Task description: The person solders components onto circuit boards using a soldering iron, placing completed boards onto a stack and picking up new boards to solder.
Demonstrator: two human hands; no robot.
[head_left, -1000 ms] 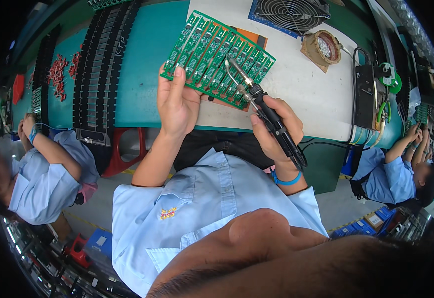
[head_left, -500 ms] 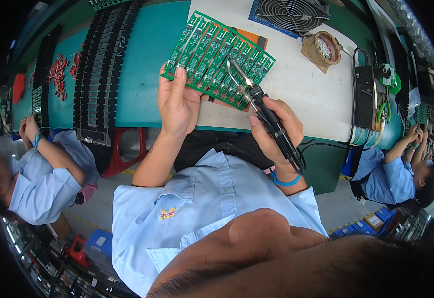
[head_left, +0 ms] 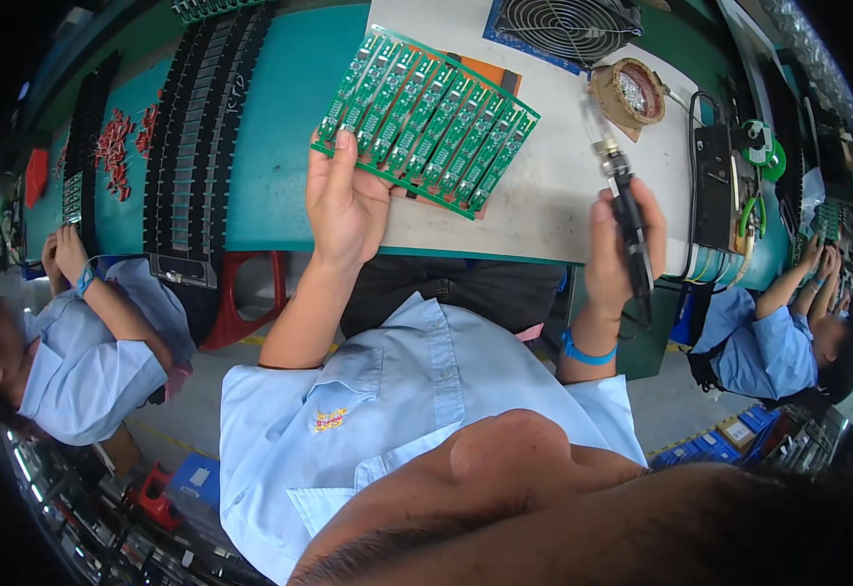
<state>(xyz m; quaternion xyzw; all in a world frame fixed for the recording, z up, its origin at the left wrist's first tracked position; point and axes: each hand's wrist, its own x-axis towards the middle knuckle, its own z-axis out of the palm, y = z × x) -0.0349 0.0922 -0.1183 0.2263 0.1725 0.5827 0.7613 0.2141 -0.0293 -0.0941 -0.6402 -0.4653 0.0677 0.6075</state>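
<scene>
head view, looking down at a worker in a pale blue shirt seated at a white-and-teal worktop [head_left: 543, 210]. the left hand [head_left: 346, 200] grips a green panel of narrow circuit boards [head_left: 426, 119] by its near left corner, thumb laid flat on top of the panel and the other fingers tucked beneath it; the panel is lifted at a slant over the white part of the worktop, above an orange mat [head_left: 490, 78] that shows past its far edge. the right hand [head_left: 614, 256] is closed around the black handle of a soldering iron [head_left: 624, 200], held near the front edge of the worktop with its glassy tip pointing away toward the back, well apart from the panel. a blue band [head_left: 582, 350] circles that wrist. beyond the iron's tip, toward the back right of the worktop, sits a round brown holder of metal tip-cleaning wool [head_left: 631, 93], and behind it a grey fan with a wire grille [head_left: 563, 21]. a black box-shaped unit [head_left: 714, 186] stands at the right edge. on the teal left part lie long black trays [head_left: 197, 146] in rows, with a scatter of small red parts [head_left: 114, 146] beside them. a co-worker in pale blue [head_left: 75, 352] bends at the left, another [head_left: 778, 342] at the right.
</scene>
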